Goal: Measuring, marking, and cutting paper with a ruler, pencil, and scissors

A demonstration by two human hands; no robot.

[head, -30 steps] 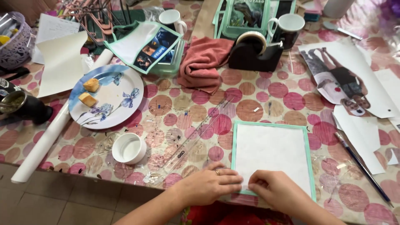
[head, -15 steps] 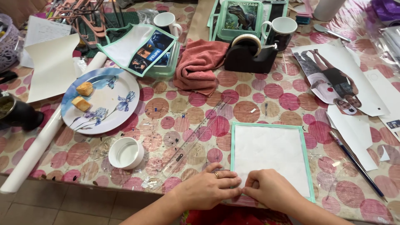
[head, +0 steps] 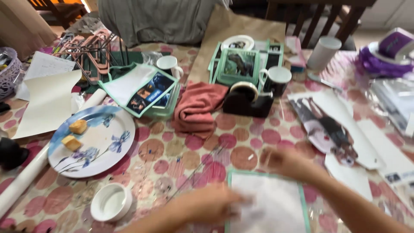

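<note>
Left hand (head: 207, 206) blurred over the near left corner of the white sheet with the mint-green border (head: 267, 203), fingers spread low and seemingly pressing or brushing its surface; whether anything pinched, impossible to tell through the blur. Right hand (head: 286, 163) hovering just past the sheet's far right corner, loosely open as far as visible, apparently holding nothing, though too smeared for certainty.

Sheet lying flat at the near edge of the spotted tablecloth (head: 172, 159), squarely between the two forearms, green border visible on the far and right sides. No tape strip, no glue, no cut-out on its white face as yet. Judging from that: backing laid and positioned, mounting itself not begun.

Materials within reach but untouched: black tape dispenser (head: 248, 100) beside the pink cloth (head: 196, 108), cut-out figure print (head: 327, 127) to the right, clear ruler (head: 194, 172) just left of the sheet. Plate with two food pieces (head: 92, 140) and small white lid (head: 111, 202) further left.
</note>
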